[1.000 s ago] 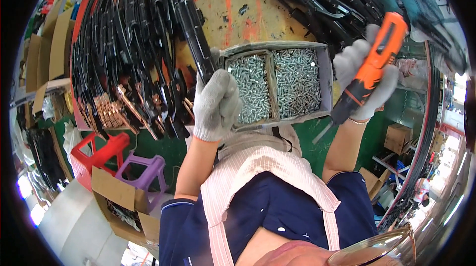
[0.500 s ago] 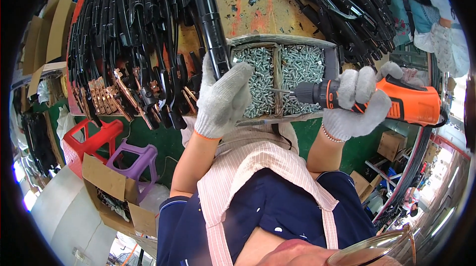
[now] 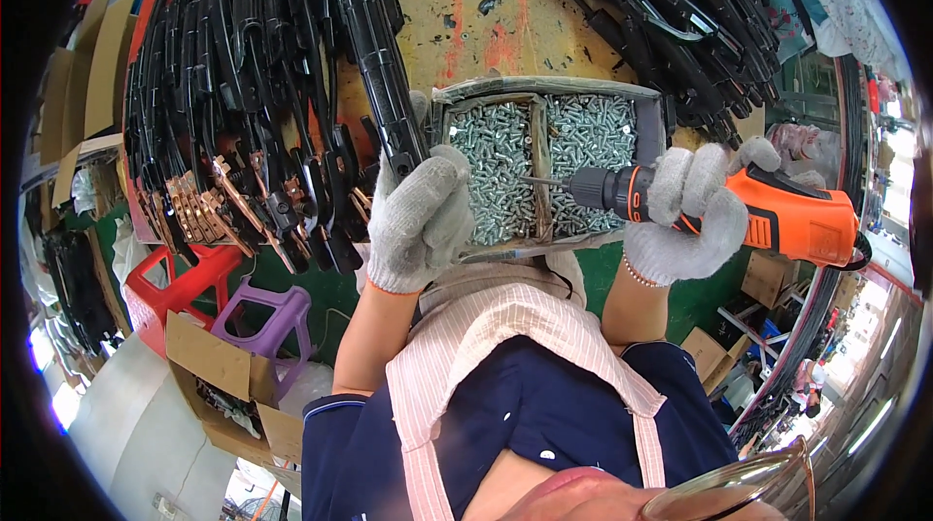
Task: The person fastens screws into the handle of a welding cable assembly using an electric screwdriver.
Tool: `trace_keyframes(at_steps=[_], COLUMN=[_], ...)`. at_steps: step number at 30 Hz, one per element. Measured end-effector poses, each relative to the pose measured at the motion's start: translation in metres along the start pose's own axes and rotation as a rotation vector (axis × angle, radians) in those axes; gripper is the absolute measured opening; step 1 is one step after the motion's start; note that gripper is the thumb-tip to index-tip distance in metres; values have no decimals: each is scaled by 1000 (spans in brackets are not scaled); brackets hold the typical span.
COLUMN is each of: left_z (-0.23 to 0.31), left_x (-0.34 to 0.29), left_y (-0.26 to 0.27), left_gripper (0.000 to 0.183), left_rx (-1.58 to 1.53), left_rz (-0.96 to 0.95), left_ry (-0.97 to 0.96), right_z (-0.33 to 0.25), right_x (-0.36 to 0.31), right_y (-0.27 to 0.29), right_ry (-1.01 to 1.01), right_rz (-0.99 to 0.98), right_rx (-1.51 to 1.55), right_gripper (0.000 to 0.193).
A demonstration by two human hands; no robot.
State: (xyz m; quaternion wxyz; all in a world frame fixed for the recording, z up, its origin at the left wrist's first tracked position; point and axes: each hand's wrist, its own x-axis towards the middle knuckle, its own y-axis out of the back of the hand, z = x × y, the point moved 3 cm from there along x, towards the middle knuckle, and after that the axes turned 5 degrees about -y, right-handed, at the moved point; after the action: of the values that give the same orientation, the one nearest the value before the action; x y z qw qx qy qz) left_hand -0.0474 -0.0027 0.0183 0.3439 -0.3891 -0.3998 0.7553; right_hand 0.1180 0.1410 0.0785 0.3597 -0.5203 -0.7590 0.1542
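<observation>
My left hand [image 3: 420,220], in a grey knit glove, is closed around the lower end of a black ribbed handle [image 3: 379,64] with a cable at its top. My gloved right hand [image 3: 692,215] grips an orange and black cordless screwdriver [image 3: 802,218]. Its thin bit points left, over the divider of a two-part box [image 3: 649,93] full of small silver screws [image 3: 498,147]. The bit tip is apart from the handle. Whether a screw sits on the tip is too small to tell.
Many black handles [image 3: 258,64] with copper-coloured jaws [image 3: 190,192] lie along the table's left side. More black cabled parts [image 3: 671,25] are heaped at the far right. A red stool [image 3: 180,288], a purple stool [image 3: 262,317] and an open carton [image 3: 209,356] stand at lower left.
My left hand has shifted left and slightly nearer with the black handle, which now leans more to the left. My right hand and the screwdriver have moved a little left and nearer.
</observation>
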Motion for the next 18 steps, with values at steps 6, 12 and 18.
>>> trace_keyframes(at_steps=[6, 12, 18], left_z=[-1, -1, -3], left_x=[1, -1, 1], left_y=[2, -2, -5], left_gripper=[63, 61, 63], left_rx=[43, 85, 80], left_rz=[-21, -6, 46], left_ry=[-8, -24, -24], right_z=[6, 8, 8], right_x=[-5, -5, -6], right_y=[-6, -4, -3], right_ry=[-134, -135, -217], right_rz=[-58, -76, -52], right_rx=[61, -22, 17], right_gripper=[61, 60, 65])
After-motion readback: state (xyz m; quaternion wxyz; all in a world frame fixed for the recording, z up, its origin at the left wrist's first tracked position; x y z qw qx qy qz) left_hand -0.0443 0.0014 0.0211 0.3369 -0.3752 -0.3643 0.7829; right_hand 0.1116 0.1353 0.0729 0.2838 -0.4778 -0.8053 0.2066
